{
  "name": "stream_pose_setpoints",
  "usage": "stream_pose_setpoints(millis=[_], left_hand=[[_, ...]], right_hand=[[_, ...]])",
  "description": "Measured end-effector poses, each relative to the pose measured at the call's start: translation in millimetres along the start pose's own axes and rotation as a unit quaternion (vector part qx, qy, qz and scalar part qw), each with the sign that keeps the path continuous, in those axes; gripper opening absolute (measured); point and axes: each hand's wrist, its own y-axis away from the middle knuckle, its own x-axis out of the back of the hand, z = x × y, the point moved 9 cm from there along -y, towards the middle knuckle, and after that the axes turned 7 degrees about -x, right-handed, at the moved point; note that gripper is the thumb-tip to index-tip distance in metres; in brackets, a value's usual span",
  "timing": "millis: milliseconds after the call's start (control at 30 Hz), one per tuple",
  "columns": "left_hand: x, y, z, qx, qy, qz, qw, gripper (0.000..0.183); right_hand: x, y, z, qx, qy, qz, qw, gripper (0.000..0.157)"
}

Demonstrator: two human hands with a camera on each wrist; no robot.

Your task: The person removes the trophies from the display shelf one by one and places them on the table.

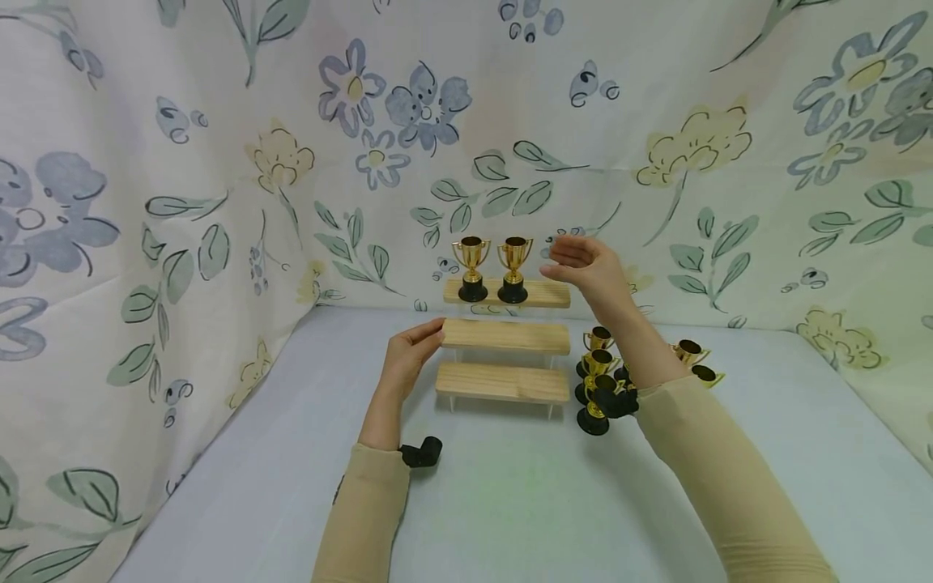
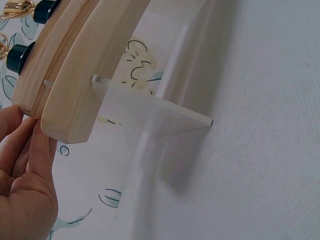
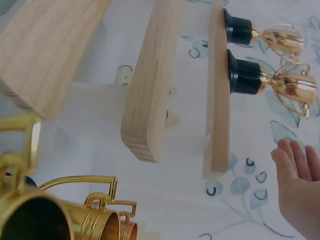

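Observation:
Two gold trophy cups, a left one (image 1: 472, 263) and a right one (image 1: 514, 263), stand upright on black bases on the top wooden board (image 1: 548, 293) of a three-step display stand. My left hand (image 1: 406, 356) holds the left end of the middle board (image 1: 503, 336) between thumb and fingers. Just right of the top board, my right hand (image 1: 589, 271) is raised with its fingers loosely extended and nothing in them. In the right wrist view, that hand (image 3: 300, 185) is apart from the board and both trophies.
The lowest board (image 1: 503, 383) rests on clear supports at the front. More gold trophies, including a front one (image 1: 594, 413) and a rear one (image 1: 688, 351), stand right of the stand, partly hidden by my right forearm. Floral cloth (image 1: 503, 97) hangs behind the white table (image 1: 510, 502).

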Motion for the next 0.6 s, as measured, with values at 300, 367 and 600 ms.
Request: stream_pose_setpoints(millis=[300, 367, 600], left_hand=[[1.1, 0.8, -0.5, 0.002, -0.002, -0.001, 1.0000, 0.040], [0.6, 1.2, -0.4, 0.002, -0.004, -0.002, 1.0000, 0.040], [0.0, 0.6, -0.1, -0.002, -0.009, -0.004, 0.9999, 0.040]], right_hand=[[-20.2, -25, -1, -0.004, -0.004, -0.014, 1.000, 0.067], [-24.1, -27, -2, -0.003, -0.010, -0.015, 1.000, 0.066], [-30.5, -32, -4, 0.007, -0.026, -0.015, 1.000, 0.059]])
